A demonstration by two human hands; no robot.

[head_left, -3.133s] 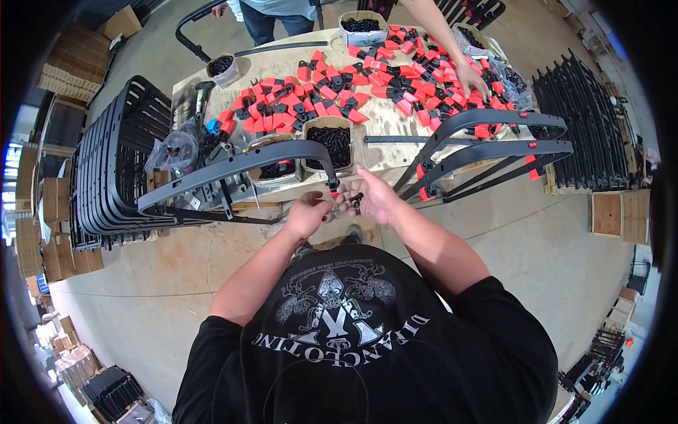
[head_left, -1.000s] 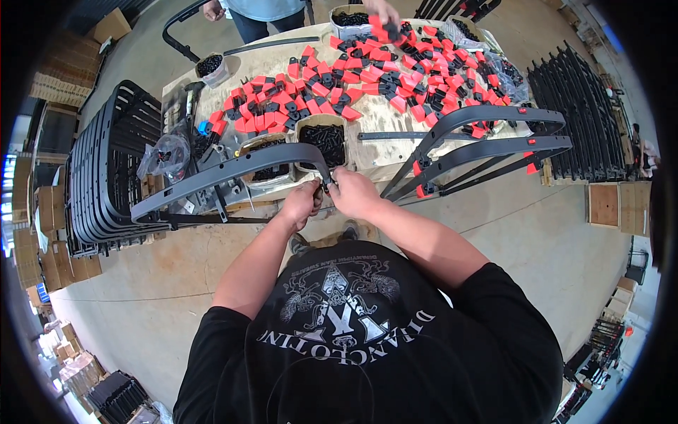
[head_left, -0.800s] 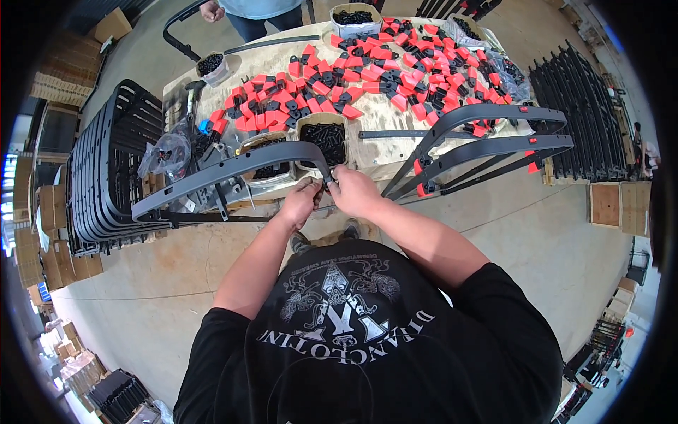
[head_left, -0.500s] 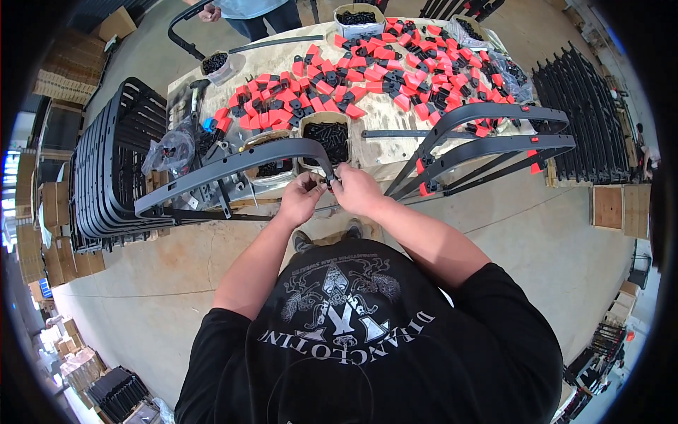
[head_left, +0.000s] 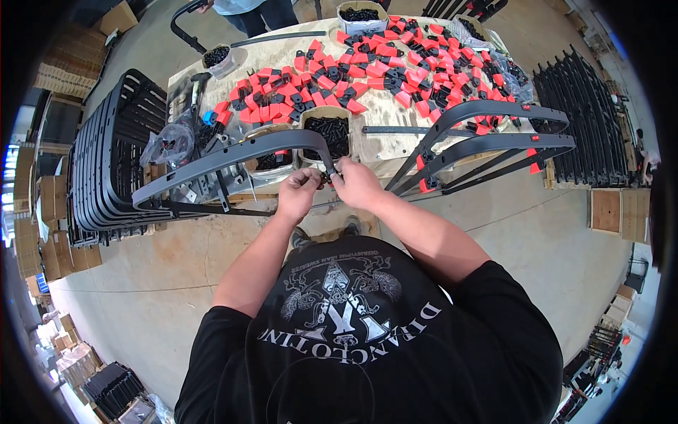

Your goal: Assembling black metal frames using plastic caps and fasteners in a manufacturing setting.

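Observation:
A curved black metal frame (head_left: pixel 233 151) reaches from the stack on my left to the near edge of the table, its bent end pointing down between my hands. My right hand (head_left: pixel 359 185) is closed round that end. Just left of it, my left hand (head_left: pixel 298 192) is pinched at the tip, against a small dark piece that my fingers mostly hide. Directly beyond my hands stands a tub of small black parts (head_left: pixel 326 134), with a second tub (head_left: pixel 274 160) partly behind the frame.
Many red and black plastic pieces (head_left: pixel 367 69) are spread over the wooden table (head_left: pixel 385 147). Two similar frames (head_left: pixel 487 145) lean at its right side. Stacked frames (head_left: pixel 106 162) stand at left, more (head_left: pixel 579 120) at right. A hammer (head_left: pixel 195 99) lies on the left. Across the table stands another person (head_left: pixel 258 14).
My left hand has turned slightly, its fingers more curled beside the frame's end. The frame has tipped a little. The other person's hand has moved mostly out of view at the top.

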